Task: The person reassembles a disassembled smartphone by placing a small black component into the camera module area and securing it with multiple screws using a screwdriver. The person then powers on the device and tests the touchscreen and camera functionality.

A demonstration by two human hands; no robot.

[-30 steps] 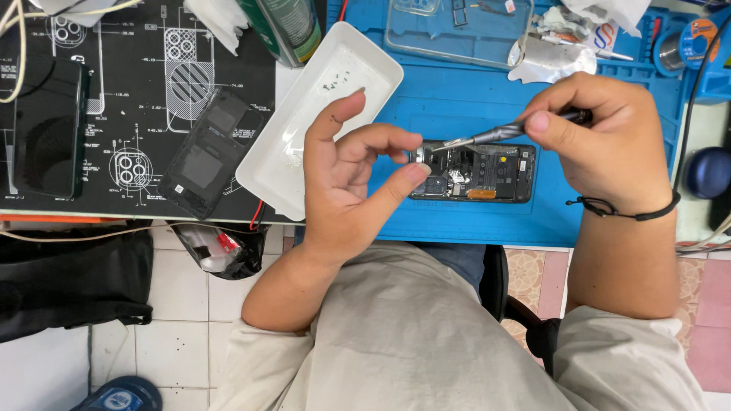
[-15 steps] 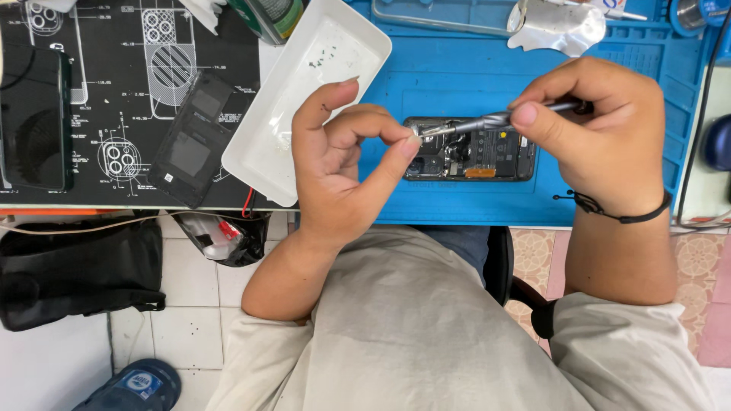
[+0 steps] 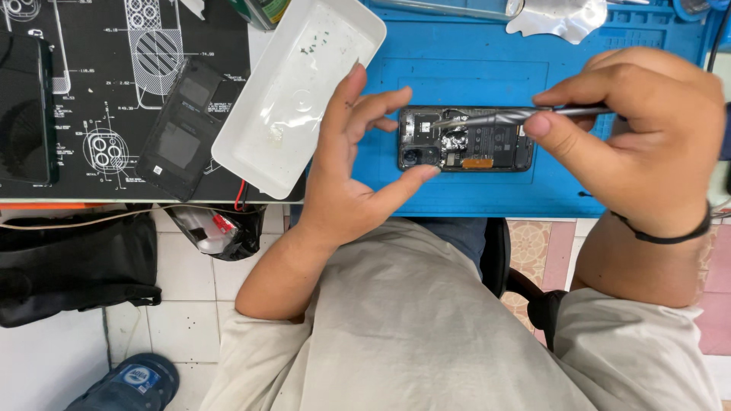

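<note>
The opened phone (image 3: 464, 138) lies flat on the blue mat (image 3: 457, 76), back cover off, circuitry bare. The right hand (image 3: 632, 137) pinches metal tweezers (image 3: 502, 116), tips down among the parts near the phone's middle. The left hand (image 3: 350, 152) is spread — thumb braced at the phone's near corner, fingers lifted, gripping nothing. Risk here: with only a thumb steadying it, the phone could skid, and the tips might scrape a connector — or flick a tiny part off, short of the white tray (image 3: 297, 91).
</note>
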